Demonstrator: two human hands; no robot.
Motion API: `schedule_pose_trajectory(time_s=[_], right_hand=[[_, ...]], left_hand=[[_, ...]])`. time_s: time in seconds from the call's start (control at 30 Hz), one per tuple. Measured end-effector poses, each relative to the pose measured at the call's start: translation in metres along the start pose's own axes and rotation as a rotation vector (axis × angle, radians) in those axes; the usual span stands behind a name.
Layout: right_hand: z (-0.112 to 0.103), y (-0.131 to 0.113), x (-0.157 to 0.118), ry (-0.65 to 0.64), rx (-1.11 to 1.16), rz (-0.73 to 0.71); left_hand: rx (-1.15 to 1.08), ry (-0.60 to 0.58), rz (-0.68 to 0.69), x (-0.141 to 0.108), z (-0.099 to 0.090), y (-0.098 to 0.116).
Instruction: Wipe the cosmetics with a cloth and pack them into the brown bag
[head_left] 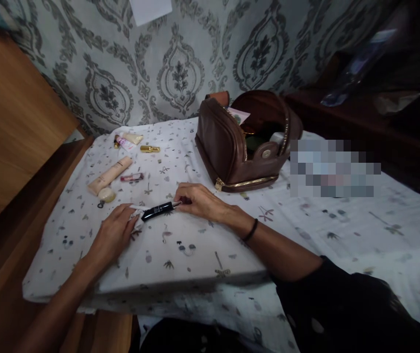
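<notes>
Pinched at its right, pale end by my right hand (197, 202) is a small black cosmetic tube (157, 212) with fine white lettering. It lies slanted, low over the patterned cloth. My left hand (116, 228) is closed on a crumpled white tissue (136, 212), which meets the left end of the tube. The fingertips of that hand are partly hidden in the folds. Just beyond my left hand are a round cream-coloured container (107, 195), a peach squeeze tube (110, 174) and a pink lip gloss tube (132, 177).
A brown leather bag (220, 142) stands unzipped at the back, with items inside. Farther left lie a gold lipstick-like tube (150, 148) and several small tubes (125, 142). Wooden furniture (18, 98) borders the left. A clear plastic bottle (357, 68) rests at the far right.
</notes>
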State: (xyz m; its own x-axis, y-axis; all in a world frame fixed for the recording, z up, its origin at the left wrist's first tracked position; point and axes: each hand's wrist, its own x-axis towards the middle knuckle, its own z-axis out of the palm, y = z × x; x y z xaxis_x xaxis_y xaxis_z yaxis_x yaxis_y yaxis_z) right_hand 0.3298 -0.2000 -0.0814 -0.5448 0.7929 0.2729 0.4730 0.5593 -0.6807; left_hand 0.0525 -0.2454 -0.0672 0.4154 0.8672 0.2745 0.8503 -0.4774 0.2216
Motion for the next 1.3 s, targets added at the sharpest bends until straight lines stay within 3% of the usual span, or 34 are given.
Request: schedule_pose_trajectory(time_s=[0.13,0.23,0.37,0.5,0.6,0.7,0.93,1.17,1.3], right_hand=[[0.000,0.001,0.000,-0.001,0.003,0.005],[0.000,0.002,0.000,0.004,-0.011,-0.001],[0.001,0.001,0.000,0.003,-0.030,-0.009],[-0.001,-0.003,0.000,-0.010,-0.094,-0.007],[-0.001,-0.004,0.000,-0.038,-0.174,0.030],[-0.001,-0.004,0.000,-0.037,-0.165,0.075],[0.000,0.001,-0.001,-0.028,-0.053,0.106],[-0.001,0.000,-0.001,-0.015,-0.018,0.067],[0.000,0.001,0.000,-0.014,-0.006,0.071]], left_hand=[[0.032,0.043,-0.054,-0.005,-0.005,-0.011],[0.063,0.092,-0.081,0.003,-0.011,-0.006],[0.036,0.161,0.059,0.023,-0.006,0.022],[0.046,0.090,0.227,0.040,0.017,0.055],[0.143,0.079,0.305,0.045,0.032,0.062],[0.219,0.082,0.344,0.044,0.034,0.055],[0.334,0.097,0.370,0.030,0.019,0.025],[0.385,0.135,0.276,0.020,0.004,-0.009],[0.314,0.166,0.214,0.021,0.008,-0.024]])
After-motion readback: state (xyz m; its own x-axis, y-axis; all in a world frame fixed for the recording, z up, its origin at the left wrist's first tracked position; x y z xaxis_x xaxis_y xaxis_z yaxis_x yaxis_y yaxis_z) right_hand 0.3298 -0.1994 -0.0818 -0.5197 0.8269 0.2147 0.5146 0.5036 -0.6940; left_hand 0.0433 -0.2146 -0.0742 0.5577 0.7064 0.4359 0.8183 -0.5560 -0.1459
